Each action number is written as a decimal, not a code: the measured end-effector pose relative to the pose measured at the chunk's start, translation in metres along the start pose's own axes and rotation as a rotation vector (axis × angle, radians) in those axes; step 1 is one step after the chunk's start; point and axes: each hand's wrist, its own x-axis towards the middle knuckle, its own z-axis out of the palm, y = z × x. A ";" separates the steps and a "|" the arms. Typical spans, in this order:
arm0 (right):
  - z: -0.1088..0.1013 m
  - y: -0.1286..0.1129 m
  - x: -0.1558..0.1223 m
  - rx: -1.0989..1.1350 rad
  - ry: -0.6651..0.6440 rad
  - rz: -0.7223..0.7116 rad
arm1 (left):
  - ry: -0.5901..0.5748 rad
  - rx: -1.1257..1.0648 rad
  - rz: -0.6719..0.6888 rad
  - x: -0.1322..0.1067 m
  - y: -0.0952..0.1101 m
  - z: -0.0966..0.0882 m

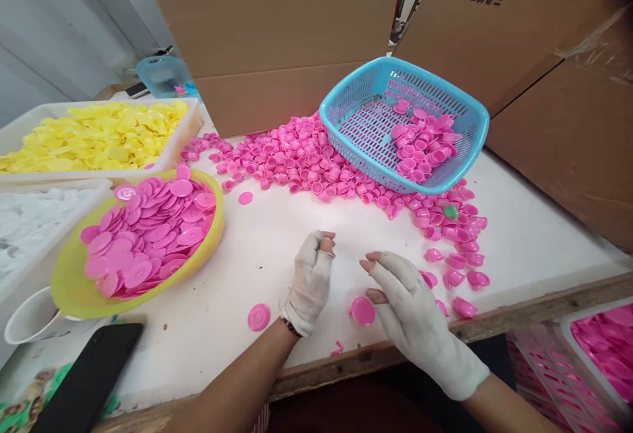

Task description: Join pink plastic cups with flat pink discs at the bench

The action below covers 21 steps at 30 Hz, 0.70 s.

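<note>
My left hand, in a white glove with bare fingertips, is closed above the white table, thumb pressed against curled fingers. What it holds, if anything, is hidden. To its right, my right hand, gloved the same way, has its fingers apart with nothing visible between them. Just left of its thumb lies a round pink piece. A small pink toy saucer rests flat to the left of my left wrist. Beyond both hands spreads a heap of pink toy cups.
A blue basket holding pink cups stands on the heap. At left are a yellow bowl of pink saucers, a tray of yellow pieces, a white cup and a phone. Cardboard boxes line the back.
</note>
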 end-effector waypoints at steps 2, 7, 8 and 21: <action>0.005 -0.009 0.018 -0.002 0.014 -0.052 | 0.114 -0.092 -0.008 0.007 0.002 -0.005; 0.054 -0.016 0.026 -0.191 -0.071 -0.108 | 0.304 -0.158 0.045 0.024 0.005 -0.023; 0.066 -0.015 0.022 -0.226 -0.114 -0.096 | 0.326 -0.162 0.056 0.026 0.005 -0.026; 0.036 -0.010 0.028 -0.050 -0.032 0.096 | 0.266 -0.210 -0.002 0.026 0.001 -0.026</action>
